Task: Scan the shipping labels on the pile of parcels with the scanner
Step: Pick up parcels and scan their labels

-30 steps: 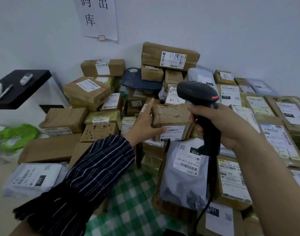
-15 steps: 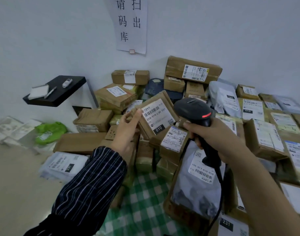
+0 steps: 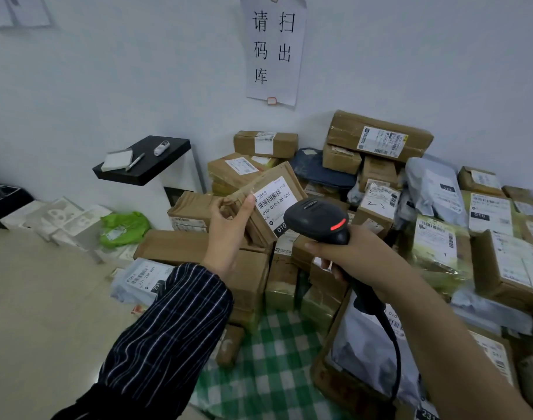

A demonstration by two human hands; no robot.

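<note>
head view: two hands, one scanner, one lifted parcel. the left hand (image 3: 226, 228) pinches a brown parcel (image 3: 285, 173) by its edge, its label (image 3: 274, 200) facing the scanner (image 3: 313, 216). the right hand (image 3: 359, 259) grips the scanner just right of that parcel, and its fist hides the handle. the pile of parcels (image 3: 377, 137) lies beyond both hands, too many to count, and the far labels are unreadable.

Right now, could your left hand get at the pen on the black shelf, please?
Probably not yet: the left hand grips the labelled parcel; nothing stands between it and the pen on the shelf.
</note>
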